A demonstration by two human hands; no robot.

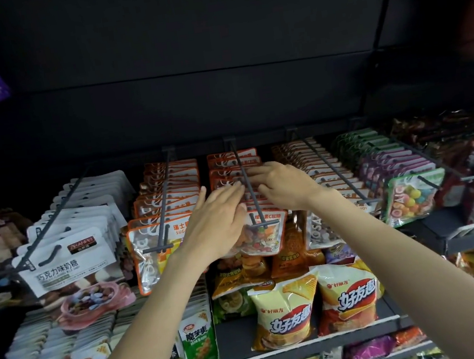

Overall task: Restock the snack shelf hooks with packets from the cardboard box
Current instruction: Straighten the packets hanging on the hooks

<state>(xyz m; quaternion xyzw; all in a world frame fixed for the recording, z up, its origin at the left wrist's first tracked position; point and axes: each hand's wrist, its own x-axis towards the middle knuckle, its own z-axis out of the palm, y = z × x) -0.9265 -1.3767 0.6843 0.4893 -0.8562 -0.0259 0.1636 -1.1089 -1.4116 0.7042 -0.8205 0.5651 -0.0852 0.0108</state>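
Bare forearms reach up from the lower edge toward a row of dark metal hooks. The left hand [217, 221] is flat, fingers straight and close together, its fingertips lying against the orange-topped packets [264, 230] that hang on the middle hook [247, 187]. The right hand [284, 186] comes over from the other side of that same rod — its fingers bend down onto the packet tops behind the front one, though whether they pinch a packet cannot be made out.

The packets are glossy plastic pouches with clear windows showing mixed coloured sweets, stacked tight one behind another along the thin rod, which ends in a short crossbar. On the hook to the left hang more orange pouches [159, 242], and farther left white pouches [67, 258] with dark lettering. To the right, a green-edged pouch [412, 197] holds round pastel balls. Below, on a grey shelf [284, 352], stand puffy yellow crisp bags [285, 315] and small green-and-white packs [199, 345] in rows.
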